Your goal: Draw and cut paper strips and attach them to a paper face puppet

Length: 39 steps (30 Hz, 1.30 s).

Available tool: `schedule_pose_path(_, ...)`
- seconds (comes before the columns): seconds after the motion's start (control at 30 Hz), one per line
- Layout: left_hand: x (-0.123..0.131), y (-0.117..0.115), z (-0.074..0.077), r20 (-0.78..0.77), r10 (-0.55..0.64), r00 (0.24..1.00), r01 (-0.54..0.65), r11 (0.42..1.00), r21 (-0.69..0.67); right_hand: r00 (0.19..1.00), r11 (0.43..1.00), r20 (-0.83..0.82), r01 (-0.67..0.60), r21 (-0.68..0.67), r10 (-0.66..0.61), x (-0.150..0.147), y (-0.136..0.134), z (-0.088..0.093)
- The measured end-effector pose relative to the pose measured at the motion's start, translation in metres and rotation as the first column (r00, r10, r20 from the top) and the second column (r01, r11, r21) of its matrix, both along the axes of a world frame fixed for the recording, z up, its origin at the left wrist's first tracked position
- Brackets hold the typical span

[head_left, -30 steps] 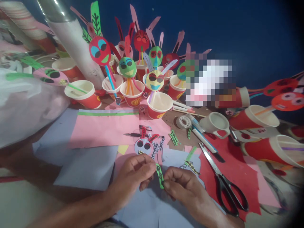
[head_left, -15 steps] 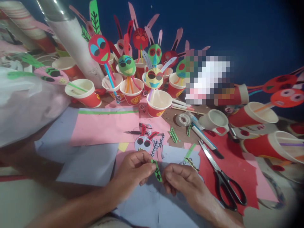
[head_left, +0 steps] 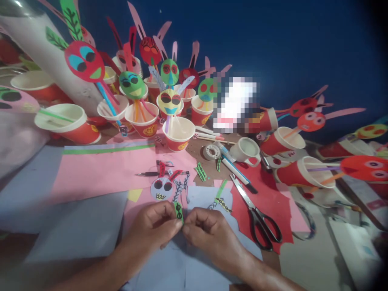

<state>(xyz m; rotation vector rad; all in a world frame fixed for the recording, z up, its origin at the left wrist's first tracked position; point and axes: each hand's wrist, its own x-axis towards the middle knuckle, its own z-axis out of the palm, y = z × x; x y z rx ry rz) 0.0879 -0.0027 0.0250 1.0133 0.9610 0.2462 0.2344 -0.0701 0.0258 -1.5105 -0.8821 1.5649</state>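
Note:
My left hand (head_left: 156,226) pinches a small green paper strip (head_left: 178,211) with black looped markings, between thumb and fingertips. At the strip's lower end, my right hand (head_left: 206,232) is closed, its thumb and fingertips meeting the edge; they partly hide that end. Just beyond my hands lies a pale round paper face (head_left: 161,188) with dark eyes, a yellow mouth and red ear-like strips. Beside it is a patterned white strip (head_left: 177,190). Two more green patterned strips (head_left: 201,171) lie further off, and a yellow-and-black patterned strip (head_left: 223,205) is right of my hands.
Black-handled scissors (head_left: 257,220) lie on red paper (head_left: 280,202) at the right. Further back are a tape roll (head_left: 211,152), a marker (head_left: 238,173), a white mug (head_left: 246,150) and paper cups (head_left: 178,135) holding paper-face puppets. A pen (head_left: 151,174) crosses pink paper (head_left: 106,173).
The view has swung right, so the table's things sit further left. My right hand has closed in on the lower end of the green strip, which my left hand still pinches.

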Motion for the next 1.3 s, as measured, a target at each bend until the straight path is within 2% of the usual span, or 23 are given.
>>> schedule_pose_path(0.27,-0.002,0.003,-0.002,0.045,0.061,0.997,-0.061,0.998,-0.007,0.999,0.999,0.019,-0.05,0.015,0.05,-0.001,0.0,0.003)
schedule_pose_path(0.4,-0.003,0.004,0.0,0.069,0.079,0.994,-0.08,0.997,0.008,0.98,0.98,0.036,-0.199,0.023,0.198,0.002,-0.002,0.01)
schedule_pose_path(0.5,-0.003,0.003,-0.001,0.09,0.106,0.99,-0.107,0.994,0.012,0.95,0.955,0.131,-0.292,0.048,0.284,0.017,-0.002,0.019)
schedule_pose_path(0.57,-0.003,0.003,-0.001,0.106,0.122,0.987,-0.125,0.992,0.013,0.939,0.956,0.213,-0.288,0.05,0.271,0.034,0.001,0.026)
schedule_pose_path(0.63,-0.003,0.003,-0.001,0.109,0.132,0.985,-0.134,0.991,0.014,0.923,0.973,0.345,-0.215,0.088,0.173,0.056,0.006,0.031)
schedule_pose_path(0.7,-0.002,0.003,-0.001,0.103,0.141,0.985,-0.143,0.99,0.007,0.852,0.988,0.52,-0.124,0.087,0.061,0.079,0.011,0.035)
schedule_pose_path(0.77,-0.002,0.004,0.0,0.097,0.146,0.985,-0.147,0.989,0.001,0.748,0.989,0.663,-0.12,0.086,0.033,0.097,0.014,0.035)
schedule_pose_path(0.87,-0.001,0.004,0.0,0.091,0.14,0.986,-0.14,0.99,-0.013,0.617,0.975,0.776,-0.221,0.015,0.128,0.108,0.016,0.032)
schedule_pose_path(0.97,-0.001,0.004,0.001,0.09,0.134,0.987,-0.131,0.991,-0.033,0.515,0.947,0.824,-0.314,-0.074,0.235,0.103,0.017,0.028)
schedule_pose_path(1.03,-0.001,0.004,0.002,0.097,0.135,0.986,-0.131,0.99,-0.045,0.458,0.936,0.847,-0.332,-0.117,0.269,0.096,0.018,0.026)
schedule_pose_path(1.17,-0.002,0.004,0.003,0.1,0.138,0.985,-0.132,0.989,-0.061,0.413,0.923,0.868,-0.365,-0.121,0.277,0.089,0.02,0.021)
schedule_pose_path(1.3,-0.002,0.003,0.002,0.109,0.138,0.984,-0.132,0.99,-0.057,0.449,0.926,0.861,-0.371,-0.062,0.238,0.09,0.02,0.02)
